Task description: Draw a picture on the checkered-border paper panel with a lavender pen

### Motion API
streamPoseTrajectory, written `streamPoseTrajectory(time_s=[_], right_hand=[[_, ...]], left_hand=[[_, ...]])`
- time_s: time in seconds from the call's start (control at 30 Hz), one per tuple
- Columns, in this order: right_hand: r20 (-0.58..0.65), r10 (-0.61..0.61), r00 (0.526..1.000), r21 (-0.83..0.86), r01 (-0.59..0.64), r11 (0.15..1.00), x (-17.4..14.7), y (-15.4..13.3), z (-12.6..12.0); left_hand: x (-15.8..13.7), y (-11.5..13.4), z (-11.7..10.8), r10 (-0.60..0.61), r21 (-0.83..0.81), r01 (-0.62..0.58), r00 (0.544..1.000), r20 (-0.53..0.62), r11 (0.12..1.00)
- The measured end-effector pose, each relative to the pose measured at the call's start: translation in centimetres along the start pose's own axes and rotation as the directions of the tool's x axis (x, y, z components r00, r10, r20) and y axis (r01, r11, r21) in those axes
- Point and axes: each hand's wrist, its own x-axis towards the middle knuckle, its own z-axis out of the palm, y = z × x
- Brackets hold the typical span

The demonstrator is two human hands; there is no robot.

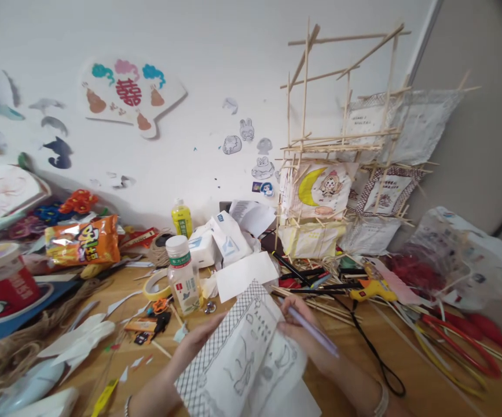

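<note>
A thin white sheet with black drawings and a cross-hatched border is held up in front of me, folded or creased down its middle. My left hand supports it from behind at the left edge, its fingers mostly hidden by the paper. At the upper right edge, my right hand has a light purple pen between its fingers, while fingertips also touch the sheet. Under the drawing, blank white paper shows at the bottom.
Beyond the sheet stand a clear bottle with a white cap, tissue packs and a stick frame with drawn panels. At right lie a yellow glue gun and red-handled scissors. A red tub and twine occupy the left.
</note>
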Motion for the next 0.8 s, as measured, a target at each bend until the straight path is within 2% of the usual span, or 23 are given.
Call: streamPoseTrajectory(time_s=[0.07, 0.13, 0.2, 0.3, 0.37, 0.47, 0.6, 0.7, 0.77, 0.8], right_hand=[[-0.127, 0.025, 0.992, -0.060, -0.032, 0.998, 0.2, -0.4, -0.7], [-0.203, 0.004, 0.979, -0.140, -0.033, 0.990, 0.3, -0.6, -1.8], [-0.239, -0.078, 0.968, -0.257, 0.014, 0.966, 0.6, -0.4, -3.0], [-0.224, -0.221, 0.949, -0.442, 0.103, 0.891, 0.9, 0.1, -4.4], [-0.199, -0.270, 0.942, -0.541, 0.124, 0.832, 1.0, 0.3, -5.0], [-0.165, -0.298, 0.940, -0.673, 0.114, 0.731, 0.8, -0.1, -5.2], [-0.114, -0.272, 0.956, -0.787, 0.080, 0.611, 0.4, -1.0, -5.3], [-0.072, -0.219, 0.973, -0.779, 0.082, 0.621, 0.2, -1.6, -5.8], [-0.093, -0.270, 0.958, -0.752, 0.110, 0.650, -0.1, -2.0, -6.2], [-0.129, -0.326, 0.936, -0.739, 0.128, 0.661, -0.2, -2.3, -6.4]], left_hand=[[0.8, -0.6, 0.3, 0.032, 0.044, -0.033, 0.999, 0.037, 0.998], [1.4, -1.2, 0.3, 0.079, 0.114, -0.086, 0.995, 0.060, 0.990], [1.7, -1.8, 0.0, 0.125, 0.207, -0.134, 0.990, 0.059, 0.969], [1.6, -2.4, -0.6, 0.172, 0.372, -0.186, 0.983, 0.072, 0.909], [1.5, -2.5, -0.7, 0.206, 0.492, -0.237, 0.972, 0.116, 0.838], [1.2, -2.0, -0.4, 0.239, 0.668, -0.312, 0.950, 0.202, 0.675], [1.1, -1.6, -0.4, 0.246, 0.800, -0.364, 0.929, 0.276, 0.477], [1.3, -1.9, -0.7, 0.262, 0.847, -0.364, 0.924, 0.278, 0.388], [1.5, -2.3, -0.8, 0.269, 0.859, -0.378, 0.917, 0.295, 0.346], [1.6, -2.4, -0.8, 0.270, 0.858, -0.395, 0.910, 0.316, 0.328]])
